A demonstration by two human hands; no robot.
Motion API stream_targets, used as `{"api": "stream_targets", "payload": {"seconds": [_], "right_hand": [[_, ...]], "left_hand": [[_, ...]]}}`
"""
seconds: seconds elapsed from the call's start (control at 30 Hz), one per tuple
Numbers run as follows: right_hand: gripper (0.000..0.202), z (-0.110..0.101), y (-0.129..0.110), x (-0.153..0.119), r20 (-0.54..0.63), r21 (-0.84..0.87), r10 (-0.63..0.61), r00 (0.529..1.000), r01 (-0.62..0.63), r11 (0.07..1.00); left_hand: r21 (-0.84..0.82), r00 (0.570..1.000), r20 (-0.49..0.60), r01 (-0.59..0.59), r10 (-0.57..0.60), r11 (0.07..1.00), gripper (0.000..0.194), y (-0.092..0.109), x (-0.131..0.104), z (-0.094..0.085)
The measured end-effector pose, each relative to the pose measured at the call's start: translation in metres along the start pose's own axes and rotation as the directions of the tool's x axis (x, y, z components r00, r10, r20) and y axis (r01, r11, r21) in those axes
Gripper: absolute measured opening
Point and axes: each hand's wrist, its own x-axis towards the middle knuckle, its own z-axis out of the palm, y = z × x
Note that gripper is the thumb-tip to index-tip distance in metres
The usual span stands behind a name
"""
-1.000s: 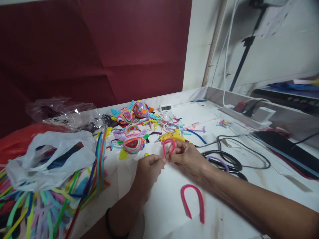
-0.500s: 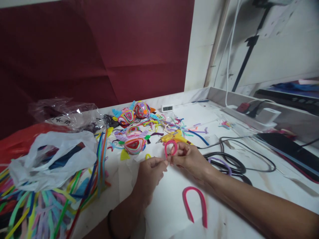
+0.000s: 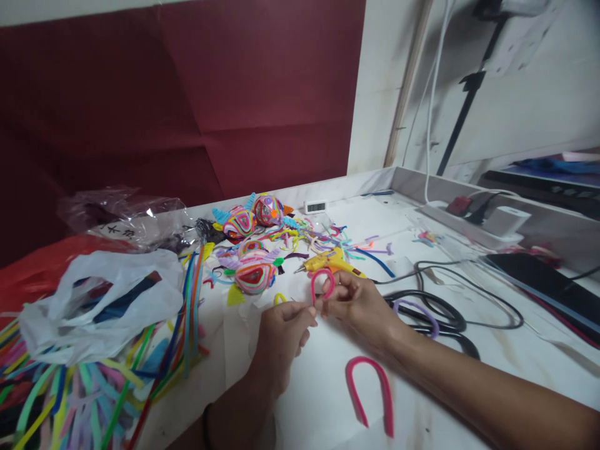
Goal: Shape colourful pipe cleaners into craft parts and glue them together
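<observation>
A pink pipe cleaner (image 3: 332, 279), bent into a loop, is held up above the white paper. My left hand (image 3: 284, 334) pinches its lower end between thumb and forefinger. Fingers of my right hand (image 3: 354, 306) grip the loop's lower right side, close to my left fingertips. Nearer to me, a second pink pipe cleaner (image 3: 368, 362) lies on the paper (image 3: 309, 387), curved like an upside-down U. Just behind the held loop lies a yellow glue gun (image 3: 328, 259), its nozzle toward the left.
Decorated colourful balls (image 3: 255, 275) and loose pipe cleaner pieces lie behind my hands. At the left are a white plastic bag (image 3: 112, 300) and many pipe cleaners (image 3: 84, 400). Black cables (image 3: 435, 306), a phone (image 3: 544, 287) and a power strip (image 3: 469, 225) are at the right.
The view has shifted slightly, so everything sits a little lower in it. Both hands keep their hold on the pink loop, with hardly any change in its shape.
</observation>
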Motion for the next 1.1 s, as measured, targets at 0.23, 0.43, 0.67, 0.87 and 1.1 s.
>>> {"api": "stream_targets", "payload": {"seconds": [0.23,0.43,0.67,0.87,1.1], "right_hand": [[0.037,0.0022,-0.0011,-0.0005,0.000,0.040,0.000,1.000,0.000,0.999],[0.035,-0.0009,0.0019,-0.0007,0.002,-0.015,-0.012,1.000,0.012,1.000],[0.036,-0.0009,0.0044,-0.0016,0.019,0.027,0.004,1.000,-0.005,1.000],[0.036,0.0007,0.0022,-0.0032,0.045,0.060,0.012,0.999,-0.015,0.998],[0.031,0.0003,-0.0049,-0.0036,0.045,-0.026,0.023,0.999,-0.022,0.999]], "left_hand": [[0.021,1.000,-0.026,0.009,-0.009,1.000,0.023,0.0018,0.0001,0.0017],[0.037,0.994,-0.102,-0.022,0.026,0.999,0.022,0.0037,-0.0011,0.0036],[-0.010,0.982,-0.165,-0.096,0.094,0.995,0.020,0.0033,-0.0028,0.0072],[-0.021,0.977,-0.180,-0.122,0.116,0.992,0.018,0.0020,-0.0025,0.0078],[0.011,0.973,-0.169,-0.155,0.155,0.988,0.016,-0.0012,-0.0006,0.0036]]}}
